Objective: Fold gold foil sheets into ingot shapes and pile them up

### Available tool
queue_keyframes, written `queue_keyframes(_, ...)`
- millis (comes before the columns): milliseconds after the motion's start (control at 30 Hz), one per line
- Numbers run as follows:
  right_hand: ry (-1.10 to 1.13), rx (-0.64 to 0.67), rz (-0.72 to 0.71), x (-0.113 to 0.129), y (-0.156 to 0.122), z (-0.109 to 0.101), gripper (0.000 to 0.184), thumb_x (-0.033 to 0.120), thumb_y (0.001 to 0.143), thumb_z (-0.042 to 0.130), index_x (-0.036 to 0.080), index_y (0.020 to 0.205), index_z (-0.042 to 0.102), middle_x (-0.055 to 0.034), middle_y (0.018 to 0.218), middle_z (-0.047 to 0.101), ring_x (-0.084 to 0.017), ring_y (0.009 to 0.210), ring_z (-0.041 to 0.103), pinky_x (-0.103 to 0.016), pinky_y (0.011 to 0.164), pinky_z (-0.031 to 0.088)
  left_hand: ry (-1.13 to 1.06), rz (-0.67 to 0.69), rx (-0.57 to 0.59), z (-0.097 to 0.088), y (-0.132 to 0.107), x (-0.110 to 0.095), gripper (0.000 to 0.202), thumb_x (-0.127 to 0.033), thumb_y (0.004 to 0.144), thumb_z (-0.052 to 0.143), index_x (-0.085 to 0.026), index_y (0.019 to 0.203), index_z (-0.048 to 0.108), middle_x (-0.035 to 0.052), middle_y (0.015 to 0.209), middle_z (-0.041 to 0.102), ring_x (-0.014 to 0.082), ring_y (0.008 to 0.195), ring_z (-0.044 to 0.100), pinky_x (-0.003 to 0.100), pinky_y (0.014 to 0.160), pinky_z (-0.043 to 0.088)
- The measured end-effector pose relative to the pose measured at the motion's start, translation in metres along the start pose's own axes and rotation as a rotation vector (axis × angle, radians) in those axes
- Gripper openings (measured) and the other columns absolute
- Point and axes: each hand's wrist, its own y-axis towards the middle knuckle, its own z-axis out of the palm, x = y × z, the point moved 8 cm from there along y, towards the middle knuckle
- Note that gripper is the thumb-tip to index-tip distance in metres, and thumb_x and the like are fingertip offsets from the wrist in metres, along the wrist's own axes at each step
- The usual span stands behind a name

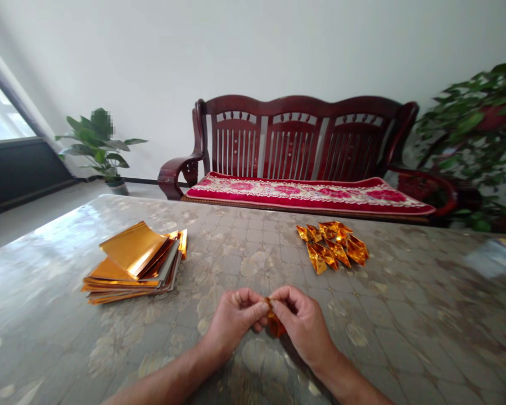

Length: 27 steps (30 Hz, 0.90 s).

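Fingertips of left hand (234, 320) and right hand (303, 326) clamp crinkled gold foil (275, 322) together; flat gold-foil sheets (132, 264) stack leftward, pointed folded gold-foil shapes (331, 247) heap ahead on glossy patterned tablecloth (236, 264).

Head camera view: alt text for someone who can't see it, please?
The left hand and right hand pinch folded gold foil over a patterned table, near a stack of gold sheets and a heap of folded gold pieces.

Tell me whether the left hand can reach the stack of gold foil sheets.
Probably yes: nothing lies between the left hand and the stack of gold foil sheets, though it is pinching a folded foil piece.
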Motion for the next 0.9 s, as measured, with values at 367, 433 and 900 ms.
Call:
queue_keyframes(367, -0.135, 0.055, -0.054, 0.000, -0.002, 0.002, 0.020, 0.036, 0.086, 0.060, 0.018, 0.082, 0.068, -0.0004, 0.072, 0.066, -0.016, 0.068, 0.060, -0.025, 0.063, 0.046, 0.498, 0.140, -0.149, -0.009, -0.002, -0.011, 0.010, -0.023, 0.067, 0.063, -0.014, 0.063, 0.066, -0.0007, 0.053, 0.061, 0.0115, 0.050, 0.054, 0.019, 0.048, 0.037)
queue_keyframes(433, -0.240, 0.039, -0.103, 0.005, -0.001, 0.002, 0.019, 0.035, 0.086, 0.059, 0.018, 0.080, 0.066, -0.0005, 0.073, 0.066, -0.016, 0.068, 0.059, -0.025, 0.064, 0.045, 0.603, 0.165, -0.148, -0.008, -0.003, -0.013, 0.011, -0.021, 0.068, 0.059, -0.014, 0.064, 0.067, -0.0011, 0.054, 0.061, 0.0117, 0.052, 0.055, 0.019, 0.049, 0.037)
queue_keyframes(900, -0.154, 0.070, -0.085, 0.000, 0.009, 0.000, 0.019, 0.035, 0.088, 0.056, 0.019, 0.081, 0.063, 0.0005, 0.073, 0.063, -0.015, 0.070, 0.058, -0.023, 0.065, 0.045, 0.588, 0.145, -0.093, -0.004, -0.003, -0.011, 0.017, -0.025, 0.072, 0.053, -0.015, 0.063, 0.064, -0.0022, 0.053, 0.055, 0.0111, 0.052, 0.049, 0.020, 0.050, 0.033)
